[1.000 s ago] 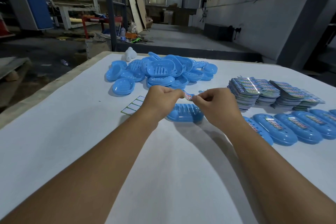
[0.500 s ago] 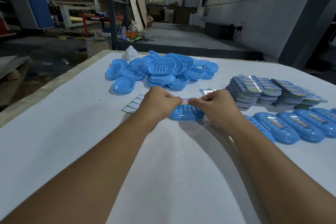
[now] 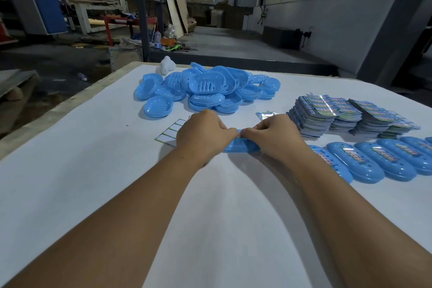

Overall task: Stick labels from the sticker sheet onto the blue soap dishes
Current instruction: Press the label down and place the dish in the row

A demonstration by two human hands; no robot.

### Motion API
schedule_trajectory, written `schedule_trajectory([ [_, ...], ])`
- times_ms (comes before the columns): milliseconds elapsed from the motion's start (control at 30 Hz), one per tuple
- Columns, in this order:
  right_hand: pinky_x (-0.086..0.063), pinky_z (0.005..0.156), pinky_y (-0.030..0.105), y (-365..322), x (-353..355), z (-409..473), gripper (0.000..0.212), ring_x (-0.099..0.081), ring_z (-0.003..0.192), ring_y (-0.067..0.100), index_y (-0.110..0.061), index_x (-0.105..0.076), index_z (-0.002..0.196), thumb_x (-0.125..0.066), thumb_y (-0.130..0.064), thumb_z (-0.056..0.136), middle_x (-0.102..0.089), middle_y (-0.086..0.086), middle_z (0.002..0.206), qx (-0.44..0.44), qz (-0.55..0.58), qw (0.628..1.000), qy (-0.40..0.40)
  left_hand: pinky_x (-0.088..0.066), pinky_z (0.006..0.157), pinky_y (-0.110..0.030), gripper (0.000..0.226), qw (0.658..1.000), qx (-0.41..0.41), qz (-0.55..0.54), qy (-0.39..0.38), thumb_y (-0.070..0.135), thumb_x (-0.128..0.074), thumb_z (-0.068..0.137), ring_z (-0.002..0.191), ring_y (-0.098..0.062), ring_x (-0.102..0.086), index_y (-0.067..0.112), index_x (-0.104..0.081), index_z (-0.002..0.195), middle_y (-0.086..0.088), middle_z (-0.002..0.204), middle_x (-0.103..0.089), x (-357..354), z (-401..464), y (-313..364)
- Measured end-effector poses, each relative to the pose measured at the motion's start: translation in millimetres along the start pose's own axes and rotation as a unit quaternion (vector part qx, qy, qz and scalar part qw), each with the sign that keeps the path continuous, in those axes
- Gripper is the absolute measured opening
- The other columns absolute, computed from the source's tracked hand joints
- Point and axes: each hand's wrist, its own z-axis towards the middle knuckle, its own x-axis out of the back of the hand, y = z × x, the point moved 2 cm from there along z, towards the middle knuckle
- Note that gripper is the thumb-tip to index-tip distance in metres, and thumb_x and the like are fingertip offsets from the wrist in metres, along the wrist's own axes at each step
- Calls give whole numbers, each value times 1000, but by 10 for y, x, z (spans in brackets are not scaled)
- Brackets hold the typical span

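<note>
A blue soap dish (image 3: pixel 242 147) lies upside down on the white table, between my two hands. My left hand (image 3: pixel 203 134) and my right hand (image 3: pixel 274 135) meet above it, fingertips pinching a small label (image 3: pixel 239 134) held down against the dish's top. Most of the label is hidden by my fingers. A used sticker sheet (image 3: pixel 169 133) with empty green-edged frames lies just left of my left hand. A pile of unlabelled blue soap dishes (image 3: pixel 205 91) sits behind. Labelled dishes (image 3: pixel 383 161) stand in a row on the right.
Stacks of printed sticker sheets (image 3: pixel 343 114) lie at the right rear, with one loose sheet (image 3: pixel 266 114) in front of them. A white object (image 3: pixel 167 68) stands at the table's far edge. The table's left edge (image 3: pixel 58 110) drops to a workshop floor.
Both hands have lowered the label from just above the dish down onto its top, and my fingertips have come closer together.
</note>
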Motion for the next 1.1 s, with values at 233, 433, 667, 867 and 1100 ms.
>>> schedule_trajectory([
  [233, -53, 61, 36, -72, -8, -50, 40, -58, 64, 29, -6, -72, 66, -73, -45, 75, -69, 15, 70, 9, -61, 998, 16, -44, 61, -28, 31, 997, -17, 73, 26, 52, -67, 76, 73, -21, -64, 23, -71, 64, 6, 69, -68, -10, -8, 76],
  [433, -57, 66, 37, -125, -14, -62, 37, -68, 69, 28, -8, -73, 66, -71, -43, 78, -70, 8, 63, 15, -91, 995, 25, -44, 64, -30, 28, 986, -57, 148, 47, 51, -60, 82, 77, -25, -63, 24, -69, 80, 3, 80, -68, -2, -15, 125],
  [667, -50, 70, 36, -87, -7, -44, 44, -62, 84, 20, -17, -65, 93, -72, -57, 74, -61, -5, 81, 3, -121, 992, 41, -40, 64, -33, 35, 979, -69, 179, 64, 59, -58, 85, 78, -24, -56, 25, -57, 94, 3, 86, -62, 29, -23, 110],
  [867, -45, 97, 33, -116, 13, -93, 37, -58, 117, 16, -27, -61, 129, -61, -40, 95, -63, -7, 128, 101, -76, 992, 11, -39, 65, -33, 30, 994, -2, 42, 96, 51, -42, 97, 78, -25, -58, 26, -57, 91, 2, 84, -63, 96, 22, -47],
  [1100, -45, 97, 35, -242, 53, -312, 56, -56, 121, 20, -43, -50, 140, -64, -50, 86, -63, -14, 132, 172, -188, 963, -92, -39, 61, -31, 33, 991, 2, 14, 131, 46, -38, 101, 63, -15, -52, 22, -56, 87, 6, 69, -56, 78, 75, -154],
])
